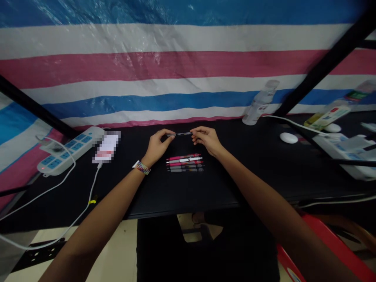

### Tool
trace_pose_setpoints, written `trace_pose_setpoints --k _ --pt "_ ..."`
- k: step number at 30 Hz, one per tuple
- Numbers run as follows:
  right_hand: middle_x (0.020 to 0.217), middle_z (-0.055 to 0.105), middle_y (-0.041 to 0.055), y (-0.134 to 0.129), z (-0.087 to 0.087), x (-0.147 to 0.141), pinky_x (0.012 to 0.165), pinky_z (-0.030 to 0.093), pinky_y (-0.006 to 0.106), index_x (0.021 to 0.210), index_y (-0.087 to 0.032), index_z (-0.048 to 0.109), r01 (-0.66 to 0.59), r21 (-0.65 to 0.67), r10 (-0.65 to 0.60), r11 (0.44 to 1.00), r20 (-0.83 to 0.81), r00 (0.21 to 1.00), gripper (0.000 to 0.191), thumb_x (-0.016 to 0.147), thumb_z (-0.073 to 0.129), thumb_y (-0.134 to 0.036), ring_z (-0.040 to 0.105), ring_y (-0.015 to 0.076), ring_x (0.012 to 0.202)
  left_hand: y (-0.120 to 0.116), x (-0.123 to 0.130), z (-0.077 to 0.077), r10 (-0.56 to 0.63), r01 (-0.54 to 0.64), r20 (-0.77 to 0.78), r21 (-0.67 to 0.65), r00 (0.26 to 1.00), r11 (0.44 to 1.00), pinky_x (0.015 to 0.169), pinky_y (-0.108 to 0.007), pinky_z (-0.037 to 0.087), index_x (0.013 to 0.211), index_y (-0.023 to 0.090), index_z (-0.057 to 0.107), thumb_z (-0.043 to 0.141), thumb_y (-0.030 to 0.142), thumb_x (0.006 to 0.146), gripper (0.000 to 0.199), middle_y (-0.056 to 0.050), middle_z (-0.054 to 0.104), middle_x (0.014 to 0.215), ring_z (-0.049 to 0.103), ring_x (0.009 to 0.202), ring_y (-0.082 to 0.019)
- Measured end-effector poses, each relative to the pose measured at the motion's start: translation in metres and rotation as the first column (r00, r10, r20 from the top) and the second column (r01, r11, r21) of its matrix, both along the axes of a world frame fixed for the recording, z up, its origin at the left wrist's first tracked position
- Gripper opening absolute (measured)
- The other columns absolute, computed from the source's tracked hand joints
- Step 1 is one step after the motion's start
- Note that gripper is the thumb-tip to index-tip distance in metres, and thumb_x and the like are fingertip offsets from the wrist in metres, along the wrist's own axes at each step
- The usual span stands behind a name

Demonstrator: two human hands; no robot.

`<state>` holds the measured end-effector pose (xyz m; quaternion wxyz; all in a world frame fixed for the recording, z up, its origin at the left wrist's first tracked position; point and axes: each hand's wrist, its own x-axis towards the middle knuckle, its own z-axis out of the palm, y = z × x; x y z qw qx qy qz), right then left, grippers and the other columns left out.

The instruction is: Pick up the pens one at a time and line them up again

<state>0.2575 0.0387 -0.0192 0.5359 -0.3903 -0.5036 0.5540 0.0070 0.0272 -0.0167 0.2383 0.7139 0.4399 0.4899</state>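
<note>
My left hand [158, 145] and my right hand [206, 140] hold a dark pen [179, 134] between them, level, a little above the black table [147, 188]. Each hand pinches one end with its fingertips. Just in front of the hands, a row of several pens [185, 163] lies side by side on the table, pink, white, red and grey ones. A beaded bracelet [141, 167] sits on my left wrist.
A white power strip [69, 150] and a phone on a white cable [106, 147] lie at the left. At the right stand a plastic bottle [260, 103], a white round object [288, 138], more bottles and a white box [342, 147]. A striped tarp [176, 66] hangs behind.
</note>
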Motion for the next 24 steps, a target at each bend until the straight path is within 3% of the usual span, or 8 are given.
trace_pose_setpoints --k 13,16,18,20,24 --pt "0.082 0.077 0.0046 -0.0013 -0.0083 -0.0016 0.077 0.063 0.039 0.093 -0.021 0.088 -0.009 -0.035 0.006 0.999 -0.092 0.996 0.039 0.066 0.103 -0.045 0.07 0.0185 0.076 0.0012 -0.0044 -0.001 -0.041 0.043 0.025 -0.058 0.999 0.997 0.096 -0.043 0.058 0.104 0.025 0.086 0.077 0.049 0.095 0.026 -0.008 0.086 0.109 0.077 0.102 -0.029" --pt "0.084 0.078 0.0047 -0.0021 -0.0079 -0.0018 0.081 0.064 0.041 0.094 -0.021 0.088 -0.022 -0.02 0.02 1.0 -0.077 0.997 0.037 0.067 0.103 -0.043 0.071 0.0181 0.075 0.0004 -0.0053 -0.0001 -0.021 0.022 0.015 -0.08 1.0 0.997 0.079 -0.037 0.055 0.091 0.024 0.084 0.072 0.054 0.098 0.033 -0.005 0.08 0.085 0.071 0.08 -0.024" --pt "0.086 0.079 0.0044 -0.0033 -0.0062 -0.0023 0.083 0.065 0.042 0.095 -0.021 0.089 -0.022 -0.008 0.021 1.0 -0.077 0.997 0.037 0.068 0.102 -0.043 0.071 0.0177 0.074 -0.0002 -0.0051 0.0006 -0.003 0.003 0.0 -0.106 1.0 0.994 0.066 -0.034 0.047 0.077 0.023 0.08 0.067 0.058 0.102 0.045 -0.001 0.068 0.065 0.06 0.063 -0.019" --pt "0.087 0.079 0.0043 -0.0043 -0.0042 -0.0025 0.083 0.065 0.042 0.096 -0.022 0.089 -0.022 -0.001 0.021 1.0 -0.088 0.996 0.038 0.069 0.102 -0.044 0.071 0.0175 0.074 -0.0002 -0.004 0.0012 0.005 -0.003 0.021 -0.124 1.0 0.992 0.063 -0.033 0.043 0.071 0.023 0.076 0.064 0.059 0.104 0.051 0.0 0.059 0.059 0.054 0.058 -0.017" --pt "0.085 0.079 0.0041 -0.0035 -0.0026 -0.0004 0.08 0.066 0.04 0.096 -0.022 0.089 -0.025 -0.001 0.025 1.0 -0.115 0.993 0.039 0.068 0.104 -0.045 0.07 0.0171 0.072 0.0012 -0.0008 0.0014 -0.012 0.022 0.105 -0.093 0.994 0.995 0.077 -0.034 0.053 0.102 0.024 0.084 0.08 0.051 0.093 0.029 -0.003 0.077 0.084 0.069 0.078 -0.021"
